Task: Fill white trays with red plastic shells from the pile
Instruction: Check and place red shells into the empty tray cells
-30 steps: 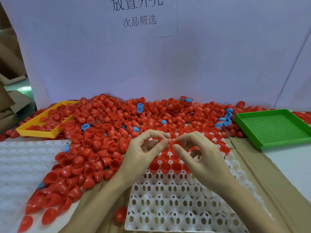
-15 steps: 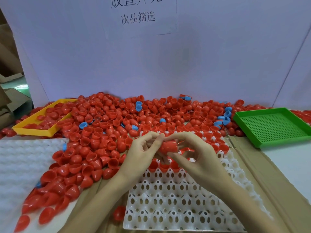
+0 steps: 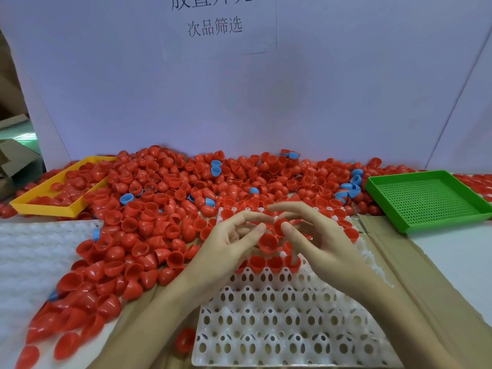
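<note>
Change: since half a second ago, both hands have spread apart a little, and the red shell (image 3: 267, 243) that was pinched sideways between them now sits lower, between the two thumbs, its hollow mouth turned toward the camera.
Left hand (image 3: 229, 243): fingers loosely curled and raised, thumb tip touching the shell's left edge; whether it truly grips the shell cannot be told.
Right hand (image 3: 319, 243): fingers fanned and arched over the tray, thumb tip just beside the shell's upper right rim; a second red shell shows behind that thumb, blurred, and its hold cannot be told either.
Hidden: the hands cover the middle of the filled rows; the fingertips are smeared by motion.
White tray (image 3: 287, 323): egg-crate grid with oval holes, near rows bare, far rows filled with shells set mouth up; its lower edge meets the frame's bottom.
Pile (image 3: 165, 198): glossy red half-shells, domed and pointed, heaped left of and behind the tray, some blue ones mixed in.
Yellow tray (image 3: 40, 206): far left, holding red shells.
Green tray (image 3: 431, 201): far right, perforated floor.
Sign (image 3: 215, 25): printed characters, top line cut off.
White foam sheet (image 3: 32, 251): dimpled, at the left edge.
</note>
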The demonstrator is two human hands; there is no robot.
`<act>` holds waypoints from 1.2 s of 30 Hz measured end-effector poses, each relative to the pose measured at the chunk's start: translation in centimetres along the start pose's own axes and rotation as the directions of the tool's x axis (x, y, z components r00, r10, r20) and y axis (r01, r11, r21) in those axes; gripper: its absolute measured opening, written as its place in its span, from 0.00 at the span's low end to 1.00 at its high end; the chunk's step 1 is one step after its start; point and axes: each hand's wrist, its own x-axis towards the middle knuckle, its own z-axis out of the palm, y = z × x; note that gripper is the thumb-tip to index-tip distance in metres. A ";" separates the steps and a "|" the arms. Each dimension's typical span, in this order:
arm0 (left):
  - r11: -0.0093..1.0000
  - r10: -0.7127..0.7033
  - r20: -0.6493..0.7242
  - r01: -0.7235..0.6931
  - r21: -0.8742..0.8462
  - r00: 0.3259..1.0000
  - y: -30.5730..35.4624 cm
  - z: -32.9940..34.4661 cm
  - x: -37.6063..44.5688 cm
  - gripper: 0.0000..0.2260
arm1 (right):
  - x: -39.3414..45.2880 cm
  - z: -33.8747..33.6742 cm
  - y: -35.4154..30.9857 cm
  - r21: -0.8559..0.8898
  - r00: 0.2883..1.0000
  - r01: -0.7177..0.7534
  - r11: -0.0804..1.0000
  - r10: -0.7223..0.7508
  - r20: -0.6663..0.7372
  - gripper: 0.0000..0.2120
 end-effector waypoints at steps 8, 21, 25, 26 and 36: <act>0.994 -0.051 -0.020 0.049 -0.097 0.998 -0.3 -0.3 0.2 0.14 | 0.2 -0.6 0.5 -0.064 0.999 -0.039 0.997 0.039 -0.001 0.08; 0.970 0.114 -0.429 -0.007 0.242 0.896 0.7 -3.2 0.9 0.10 | -0.1 -5.0 0.5 -0.519 0.983 -0.176 0.836 0.181 -0.040 0.20; 0.646 0.427 -0.441 0.076 0.760 0.789 0.9 -6.4 0.9 0.03 | -0.3 -5.5 1.4 -0.548 0.961 -0.196 0.813 0.270 0.057 0.26; 0.573 0.442 -0.430 0.121 0.811 0.787 0.9 -7.2 0.9 0.04 | -0.4 -5.5 1.5 -0.558 0.956 -0.198 0.806 0.285 0.073 0.28; 0.195 0.113 -0.236 0.211 0.958 0.965 -0.2 -9.9 0.5 0.12 | -0.2 -5.1 1.9 -0.525 0.972 -0.162 0.835 0.227 0.060 0.26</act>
